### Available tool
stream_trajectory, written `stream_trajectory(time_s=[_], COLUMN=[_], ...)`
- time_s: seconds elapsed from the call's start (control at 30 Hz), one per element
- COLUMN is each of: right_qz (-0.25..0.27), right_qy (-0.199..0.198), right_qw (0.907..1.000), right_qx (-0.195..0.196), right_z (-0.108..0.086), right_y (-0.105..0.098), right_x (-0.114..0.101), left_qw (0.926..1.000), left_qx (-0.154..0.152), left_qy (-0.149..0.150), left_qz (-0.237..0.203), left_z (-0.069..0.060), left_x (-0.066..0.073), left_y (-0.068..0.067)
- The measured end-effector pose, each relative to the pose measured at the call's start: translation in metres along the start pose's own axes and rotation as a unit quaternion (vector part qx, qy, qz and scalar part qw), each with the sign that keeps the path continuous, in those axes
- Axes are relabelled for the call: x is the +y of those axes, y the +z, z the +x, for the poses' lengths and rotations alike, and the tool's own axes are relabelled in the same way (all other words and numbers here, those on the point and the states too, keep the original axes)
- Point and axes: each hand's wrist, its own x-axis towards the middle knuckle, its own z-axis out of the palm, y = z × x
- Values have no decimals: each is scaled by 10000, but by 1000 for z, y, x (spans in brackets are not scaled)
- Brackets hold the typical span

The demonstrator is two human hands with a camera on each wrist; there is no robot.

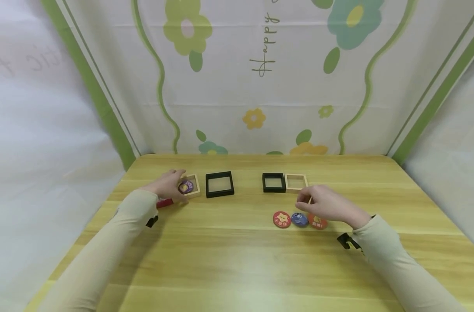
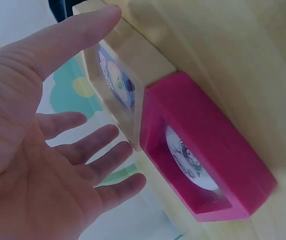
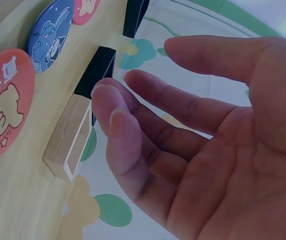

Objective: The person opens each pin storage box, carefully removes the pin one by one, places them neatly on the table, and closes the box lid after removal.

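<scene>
My left hand (image 1: 168, 186) is over a light wooden frame (image 1: 197, 185) that holds a purple round badge (image 1: 186, 186). In the left wrist view its fingers are spread and hold nothing, beside the wooden frame (image 2: 158, 65) and a magenta frame (image 2: 218, 145) with a white badge (image 2: 188, 160) inside. My right hand (image 1: 332, 206), fingers loosely bent and gripping nothing, hovers near an orange-red badge (image 1: 318, 222), a blue badge (image 1: 299, 219) and a red star badge (image 1: 281, 219). The right wrist view shows the hand (image 3: 198, 135) apart from the orange-red badge (image 3: 8, 105).
A larger black frame (image 1: 220, 194) lies right of the left hand. Farther right, a small black frame (image 1: 274, 190) and a light wooden frame (image 1: 296, 176) touch side by side. A flower-patterned cloth (image 1: 221, 86) hangs behind the wooden table (image 1: 221, 268).
</scene>
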Motion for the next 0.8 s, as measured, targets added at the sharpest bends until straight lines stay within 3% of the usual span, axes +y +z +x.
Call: stream_trajectory(time_s=[0.5, 0.63, 0.8], right_qz=[-11, 0, 7], right_qy=[-2, -12, 31], right_qw=[10000, 10000, 10000], right_qx=[24, 13, -17], right_z=[1, 1, 0], right_y=[1, 1, 2], right_x=[0, 0, 0], left_qw=[9998, 9999, 9981], left_qx=[-96, 119, 595], left_qy=[-156, -71, 10], left_qz=[-107, 84, 150], left_z=[12, 8, -5], left_x=[-12, -16, -14], left_y=[4, 4, -4])
